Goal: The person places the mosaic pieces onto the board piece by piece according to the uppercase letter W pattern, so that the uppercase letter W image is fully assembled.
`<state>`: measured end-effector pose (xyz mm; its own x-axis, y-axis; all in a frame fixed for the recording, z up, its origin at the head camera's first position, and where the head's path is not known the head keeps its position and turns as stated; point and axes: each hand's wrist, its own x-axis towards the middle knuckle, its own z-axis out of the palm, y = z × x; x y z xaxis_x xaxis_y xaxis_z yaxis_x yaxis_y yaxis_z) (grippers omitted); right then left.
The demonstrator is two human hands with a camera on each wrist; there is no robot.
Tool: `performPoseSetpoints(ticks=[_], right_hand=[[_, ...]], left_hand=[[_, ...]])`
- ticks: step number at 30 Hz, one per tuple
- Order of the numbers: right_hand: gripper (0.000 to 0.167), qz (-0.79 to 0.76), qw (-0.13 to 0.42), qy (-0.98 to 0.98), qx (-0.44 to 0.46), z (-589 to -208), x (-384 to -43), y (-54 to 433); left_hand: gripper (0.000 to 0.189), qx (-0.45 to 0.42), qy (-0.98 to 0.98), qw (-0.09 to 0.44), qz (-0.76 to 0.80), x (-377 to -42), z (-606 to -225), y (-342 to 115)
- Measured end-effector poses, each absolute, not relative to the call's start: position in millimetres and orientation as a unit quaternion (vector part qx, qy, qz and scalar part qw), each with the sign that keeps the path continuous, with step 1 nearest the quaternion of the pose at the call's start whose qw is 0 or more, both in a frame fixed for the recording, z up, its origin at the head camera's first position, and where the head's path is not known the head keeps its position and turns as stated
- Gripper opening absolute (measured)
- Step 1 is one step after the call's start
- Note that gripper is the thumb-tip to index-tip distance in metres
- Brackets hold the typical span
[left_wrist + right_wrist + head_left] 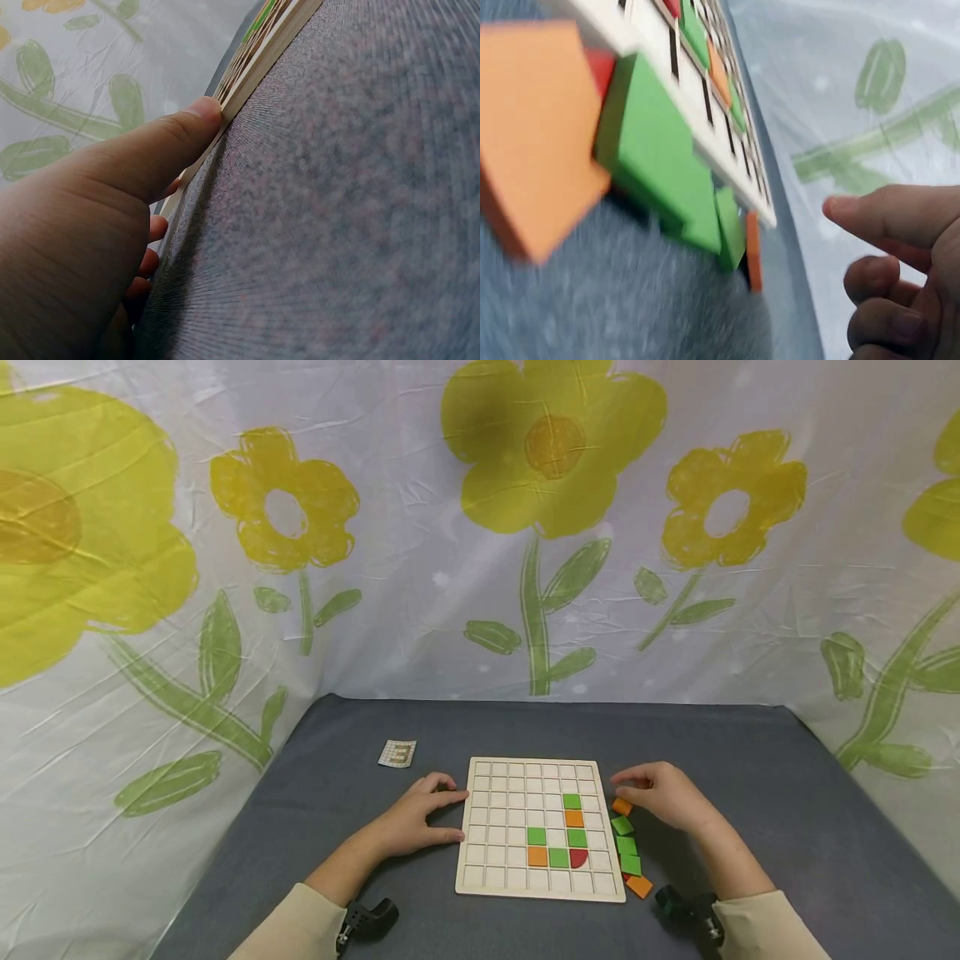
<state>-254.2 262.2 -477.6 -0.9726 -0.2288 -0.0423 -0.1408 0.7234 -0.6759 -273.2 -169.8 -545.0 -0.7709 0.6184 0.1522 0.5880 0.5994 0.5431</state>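
A pale wooden grid board lies flat on the table. Several green and orange square tiles and one red rounded piece sit in its cells, towards the lower right. My left hand rests at the board's left edge, its thumb and a fingertip touching the rim with the fingers spread. Beyond the board's right edge, my right hand hovers over a loose orange tile. Its fingers are loosely bent, and the right wrist view shows nothing between them. Loose green tiles lie along that edge, with another orange tile nearer me.
A small card with a grid pattern lies past the board's upper left corner. Part of a red piece shows behind the loose tiles. Dark grey cloth covers the table, and a flower-printed curtain hangs behind it.
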Motion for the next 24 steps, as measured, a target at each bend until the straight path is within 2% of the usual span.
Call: performPoseSetpoints(ticks=[5, 11, 24], right_hand=[[0.025, -0.371, 0.097, 0.917, -0.112, -487, -258, 272], [0.035, -0.378, 0.140, 0.906, -0.130, -498, -261, 279], [0.033, -0.381, 0.127, 0.909, -0.112, -504, -263, 281]], left_hand=[[0.069, 0.336, 0.894, 0.028, 0.297, -273, -544, -170], [0.070, 0.336, 0.894, 0.027, 0.296, -272, -544, -169], [0.070, 0.336, 0.894, 0.028, 0.294, -274, -546, -170]])
